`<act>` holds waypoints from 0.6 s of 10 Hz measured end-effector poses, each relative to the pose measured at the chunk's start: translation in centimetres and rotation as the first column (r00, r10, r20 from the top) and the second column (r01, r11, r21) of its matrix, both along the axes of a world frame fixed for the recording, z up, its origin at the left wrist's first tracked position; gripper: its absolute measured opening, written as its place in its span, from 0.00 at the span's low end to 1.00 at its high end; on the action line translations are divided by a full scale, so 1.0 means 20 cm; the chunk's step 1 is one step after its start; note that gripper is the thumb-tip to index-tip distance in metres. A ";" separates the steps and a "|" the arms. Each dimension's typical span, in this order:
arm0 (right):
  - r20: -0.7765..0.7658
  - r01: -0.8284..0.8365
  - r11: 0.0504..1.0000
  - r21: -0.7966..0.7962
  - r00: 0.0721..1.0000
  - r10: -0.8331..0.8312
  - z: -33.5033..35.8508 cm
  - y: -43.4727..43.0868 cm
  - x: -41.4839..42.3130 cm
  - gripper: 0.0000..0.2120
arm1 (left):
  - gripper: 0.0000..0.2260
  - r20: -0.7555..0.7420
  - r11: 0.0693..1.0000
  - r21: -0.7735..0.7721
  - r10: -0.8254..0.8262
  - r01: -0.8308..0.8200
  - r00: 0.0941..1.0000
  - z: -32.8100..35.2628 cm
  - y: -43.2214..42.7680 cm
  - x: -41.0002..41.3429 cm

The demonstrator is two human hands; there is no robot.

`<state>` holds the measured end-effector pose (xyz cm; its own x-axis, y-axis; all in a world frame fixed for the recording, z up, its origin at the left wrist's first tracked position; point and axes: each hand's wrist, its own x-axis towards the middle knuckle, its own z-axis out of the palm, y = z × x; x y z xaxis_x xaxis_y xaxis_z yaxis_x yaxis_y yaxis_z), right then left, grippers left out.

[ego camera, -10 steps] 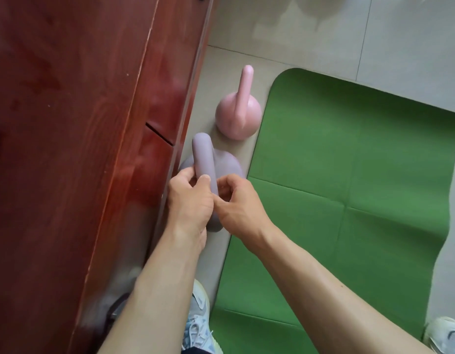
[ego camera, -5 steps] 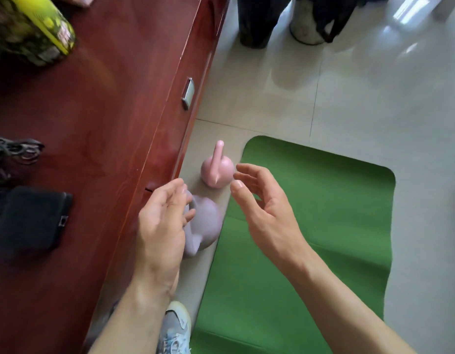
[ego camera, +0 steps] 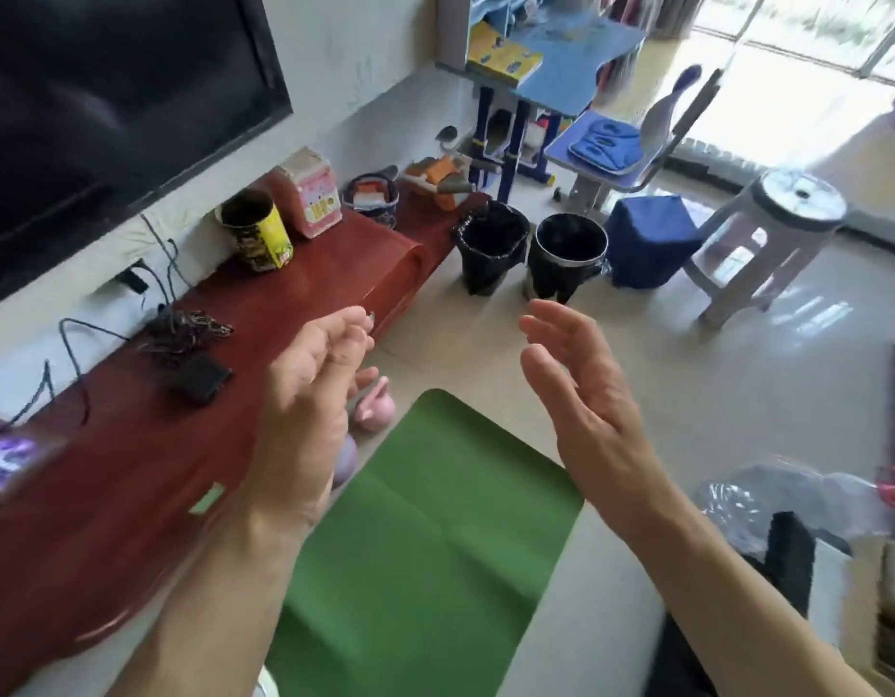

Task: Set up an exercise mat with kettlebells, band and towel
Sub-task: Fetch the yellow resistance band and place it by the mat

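Observation:
A green exercise mat (ego camera: 425,535) lies flat on the tiled floor. At its far left corner a pink kettlebell (ego camera: 376,410) stands on the floor beside the mat. A lilac kettlebell (ego camera: 346,461) sits just nearer, mostly hidden behind my left hand. My left hand (ego camera: 310,410) and my right hand (ego camera: 581,394) are both raised above the mat, fingers apart, holding nothing. No band or towel can be made out.
A long red wooden cabinet (ego camera: 149,470) runs along the left with cables, a black pouch (ego camera: 200,378) and a yellow can (ego camera: 258,237) on it. Two black bins (ego camera: 531,254), a blue box, a white stool (ego camera: 767,238) and a blue desk stand beyond the mat.
Both hands let go of the lilac kettlebell's handle and rose, opening. The view lifted from the floor to the room.

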<state>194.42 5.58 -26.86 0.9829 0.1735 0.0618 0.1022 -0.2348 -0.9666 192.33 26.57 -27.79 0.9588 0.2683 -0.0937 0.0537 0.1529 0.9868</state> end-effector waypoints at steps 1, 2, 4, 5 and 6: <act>0.043 -0.104 0.993 0.048 0.994 0.102 0.23 -0.03 -0.16 0.22 | 0.18 0.027 0.998 -0.002 0.055 -0.055 0.998 0.24 -0.07 -0.25; 0.076 -0.174 0.981 0.091 0.983 0.167 0.38 0.03 -0.36 0.23 | 0.19 0.046 0.991 0.051 0.119 -0.122 0.992 0.42 -0.06 -0.54; 0.108 -0.349 0.924 0.154 0.936 0.335 0.51 0.26 -0.87 0.27 | 0.15 0.095 0.958 0.074 0.269 -0.276 0.958 0.59 0.09 -1.22; 0.134 -0.462 0.870 0.174 0.886 0.444 0.51 0.46 -1.15 0.34 | 0.17 0.092 0.905 0.103 0.405 -0.413 0.910 0.58 0.22 -1.64; 0.118 -0.563 0.817 0.124 0.826 0.551 0.54 0.70 -1.52 0.24 | 0.21 0.051 0.830 0.140 0.539 -0.540 0.841 0.58 0.31 -2.08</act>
